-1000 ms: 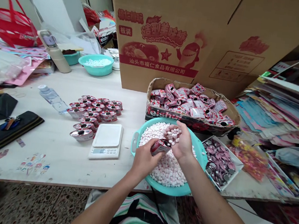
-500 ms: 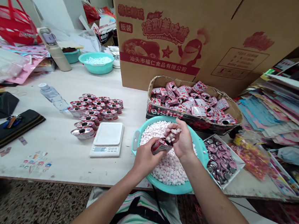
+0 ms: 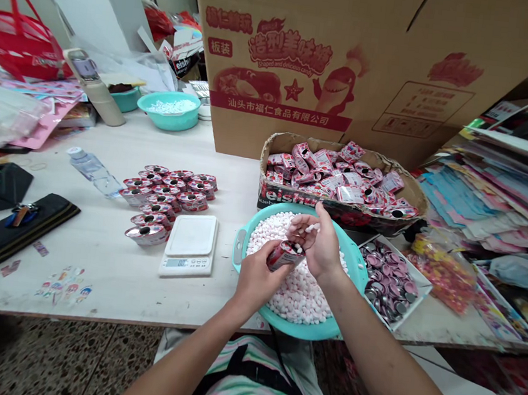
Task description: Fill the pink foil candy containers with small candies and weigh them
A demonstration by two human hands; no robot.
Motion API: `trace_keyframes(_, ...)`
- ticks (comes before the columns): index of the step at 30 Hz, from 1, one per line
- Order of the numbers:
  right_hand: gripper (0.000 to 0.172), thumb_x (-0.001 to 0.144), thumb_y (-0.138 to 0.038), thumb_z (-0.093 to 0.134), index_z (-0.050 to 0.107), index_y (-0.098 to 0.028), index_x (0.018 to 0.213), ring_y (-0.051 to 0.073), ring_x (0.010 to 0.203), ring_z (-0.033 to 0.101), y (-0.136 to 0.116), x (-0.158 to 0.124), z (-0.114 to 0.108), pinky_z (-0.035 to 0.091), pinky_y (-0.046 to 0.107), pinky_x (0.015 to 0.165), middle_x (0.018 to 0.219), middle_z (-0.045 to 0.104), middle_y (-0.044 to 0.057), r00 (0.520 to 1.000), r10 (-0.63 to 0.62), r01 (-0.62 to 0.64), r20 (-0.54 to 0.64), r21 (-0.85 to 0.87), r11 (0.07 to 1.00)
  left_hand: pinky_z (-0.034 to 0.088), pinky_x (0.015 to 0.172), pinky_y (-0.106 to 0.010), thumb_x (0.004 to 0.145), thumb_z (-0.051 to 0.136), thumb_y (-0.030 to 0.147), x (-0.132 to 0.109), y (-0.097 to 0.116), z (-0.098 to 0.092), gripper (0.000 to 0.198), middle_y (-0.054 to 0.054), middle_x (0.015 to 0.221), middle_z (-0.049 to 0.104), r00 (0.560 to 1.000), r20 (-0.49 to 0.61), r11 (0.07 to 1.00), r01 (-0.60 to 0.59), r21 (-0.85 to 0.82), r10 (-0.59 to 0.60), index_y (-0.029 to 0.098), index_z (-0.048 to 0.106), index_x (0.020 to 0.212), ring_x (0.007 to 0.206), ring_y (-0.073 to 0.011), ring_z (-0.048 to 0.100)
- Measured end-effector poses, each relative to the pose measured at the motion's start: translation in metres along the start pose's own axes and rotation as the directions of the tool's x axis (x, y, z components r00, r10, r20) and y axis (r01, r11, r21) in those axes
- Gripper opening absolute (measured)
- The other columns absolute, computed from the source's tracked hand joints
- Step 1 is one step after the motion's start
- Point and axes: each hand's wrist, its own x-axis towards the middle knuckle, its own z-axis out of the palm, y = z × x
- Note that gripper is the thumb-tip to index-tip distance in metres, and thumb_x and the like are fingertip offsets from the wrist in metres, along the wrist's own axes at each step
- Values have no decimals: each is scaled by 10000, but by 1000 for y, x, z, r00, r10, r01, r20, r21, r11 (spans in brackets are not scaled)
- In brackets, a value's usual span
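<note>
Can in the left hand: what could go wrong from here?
The can is tilted in the left hand, so candies could spill out. Those pinched in the right hand could miss its small opening and fall into the basin. Bumping the basin could also jolt the tray beside it.

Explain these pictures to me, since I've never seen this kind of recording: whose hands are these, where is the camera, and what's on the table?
No machine here: these are a person's bare hands, filmed by one head-worn camera looking down. The left hand holds a small red can. The right hand is just above it, with a few candies at its fingers. Below sits a teal bowl of more candies. The table holds a kitchen scale, a group of cans, a cardboard tray of pink cans and a white tray of metal lids.
</note>
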Motion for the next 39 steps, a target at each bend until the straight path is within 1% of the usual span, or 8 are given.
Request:
trace_keyframes(2, 515, 729, -654, 570, 640, -165, 584, 129, 509, 573, 1, 1, -1, 481, 244, 503, 565, 627, 31, 1000, -10, 10, 5, -9, 1000, 486, 796, -287, 730, 656, 245, 0, 0, 1, 378, 8, 994, 706, 1000, -12, 1000, -1, 9, 1, 242, 613, 1106, 879, -189, 648)
trace_keyframes(6, 480, 711, -638, 605, 642, -172, 600, 144, 544, 601, 2, 0, -2, 492, 251, 526, 577, 633, 28, 999, -23, 24, 25, -37, 999, 496, 757, -273, 716, 681, 271, -1, -1, 3, 391, 13, 962, 711, 999, -25, 999, 38, -29, -39, 235, 616, 1100, 844, -182, 652)
trace_keyframes(12, 472, 721, -632, 604, 663, -173, 630, 146, 585, 617, 2, -6, 0, 504, 250, 587, 613, 656, 37, 993, -103, 110, 53, -132, 985, 487, 719, -257, 724, 675, 268, -2, -1, 4, 379, 24, 913, 709, 999, -27, 999, 32, -31, -32, 235, 613, 1097, 793, -165, 644)
trace_keyframes(19, 466, 709, -630, 627, 639, -179, 593, 161, 567, 622, 4, -10, 3, 487, 271, 565, 593, 651, 40, 986, -162, 168, 49, -174, 970, 486, 762, -266, 735, 660, 258, -2, -1, 5, 355, 12, 967, 708, 999, -30, 1000, 18, -24, -19, 233, 606, 1085, 849, -175, 653)
trace_keyframes(27, 569, 771, -697, 487, 632, -180, 582, 147, 564, 608, 6, -14, 5, 482, 259, 579, 600, 657, 51, 977, -193, 209, 85, -254, 944, 495, 780, -272, 728, 677, 270, -3, 0, 5, 381, 5, 994, 707, 999, -42, 996, 27, -86, -31, 223, 601, 1098, 870, -176, 653)
trace_keyframes(31, 542, 777, -671, 514, 638, -179, 587, 141, 596, 616, 6, -15, 6, 491, 252, 614, 634, 666, 52, 972, -224, 235, 73, -247, 940, 492, 827, -283, 736, 667, 247, -4, 2, 5, 401, -3, 1059, 695, 998, -66, 998, -3, -69, -1, 230, 591, 1130, 925, -182, 647)
trace_keyframes(33, 525, 782, -657, 521, 650, -179, 608, 144, 612, 620, 6, -15, 7, 504, 260, 639, 643, 664, 48, 972, -228, 234, 54, -205, 950, 492, 839, -288, 735, 673, 252, -4, 2, 5, 402, -1, 1062, 693, 997, -79, 998, -4, -59, 0, 238, 592, 1128, 928, -184, 647)
trace_keyframes(39, 473, 771, -622, 563, 658, -181, 630, 159, 639, 628, 4, -14, 11, 528, 293, 687, 643, 655, 38, 982, -178, 184, 68, -96, 978, 503, 839, -282, 731, 677, 245, -2, -3, 7, 393, 3, 1031, 695, 998, -55, 988, 15, -154, -24, 230, 586, 1113, 916, -177, 650)
